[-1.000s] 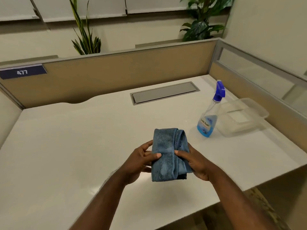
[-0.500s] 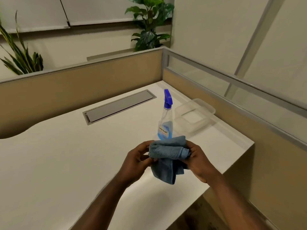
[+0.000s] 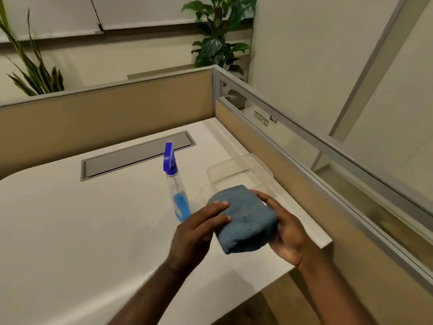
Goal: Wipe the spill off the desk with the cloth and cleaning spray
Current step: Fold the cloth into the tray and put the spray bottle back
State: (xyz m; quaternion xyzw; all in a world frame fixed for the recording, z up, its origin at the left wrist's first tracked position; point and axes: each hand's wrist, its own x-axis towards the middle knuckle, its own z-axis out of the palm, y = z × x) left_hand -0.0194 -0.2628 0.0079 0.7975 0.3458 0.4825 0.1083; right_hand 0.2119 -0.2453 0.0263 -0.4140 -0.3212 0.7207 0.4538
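Beige desk [image 3: 70,231] fills my view; my right hand [image 3: 289,238] cups the folded cloth [image 3: 246,221] above it, left hand [image 3: 199,231] fingers pressed on top, hiding the spray bottle [image 3: 175,184] base.

Legible text: one item only, and that partial. A small rectangular label [image 3: 261,118] was fixed to the glass partition [image 3: 293,146] along the right side of the counter [image 3: 70,231], near the partition's far corner. It carried one line of dark capital letters, seen mirrored through the glass and too small and blurred to be read with certainty. The spray bottle [image 3: 176,184] on the counter showed blue at its lower part, but no words or brand could be made out on it. No number, sign or brand was readable on any other surface in view.
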